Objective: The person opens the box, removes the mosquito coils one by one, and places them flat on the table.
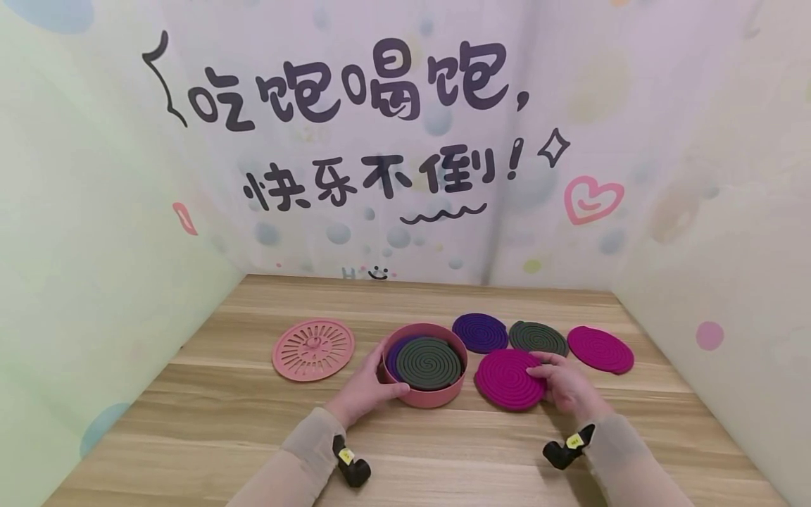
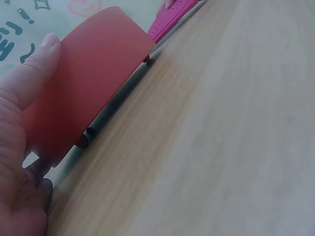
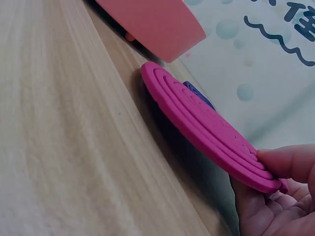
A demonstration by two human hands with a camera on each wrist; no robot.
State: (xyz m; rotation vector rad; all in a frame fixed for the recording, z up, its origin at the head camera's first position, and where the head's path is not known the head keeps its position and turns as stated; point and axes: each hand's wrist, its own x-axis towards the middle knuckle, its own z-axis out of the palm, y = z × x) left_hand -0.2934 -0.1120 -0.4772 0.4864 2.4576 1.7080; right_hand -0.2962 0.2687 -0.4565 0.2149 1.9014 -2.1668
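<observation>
My left hand (image 1: 364, 391) grips the side of a round pink mosquito coil box (image 1: 429, 399), thumb along the near wall and fingers round the left side. Inside, a dark green mosquito coil (image 1: 428, 363) lies over a purple coil (image 1: 393, 354), whose left edge shows. To the right of the box, my right hand (image 1: 570, 389) pinches a magenta mosquito coil (image 1: 509, 380) by its right edge, thumb on top and fingers underneath. In the right wrist view this coil (image 3: 206, 130) is tilted close above the wood, with a shadow under it.
A pink slotted lid (image 1: 313, 350) with a centre knob lies left of the box. Behind the held coil, a purple coil (image 1: 480, 333), a green coil (image 1: 538, 338) and another magenta coil (image 1: 600, 349) lie on the wooden table (image 1: 443, 458). Printed cloth walls stand around the table.
</observation>
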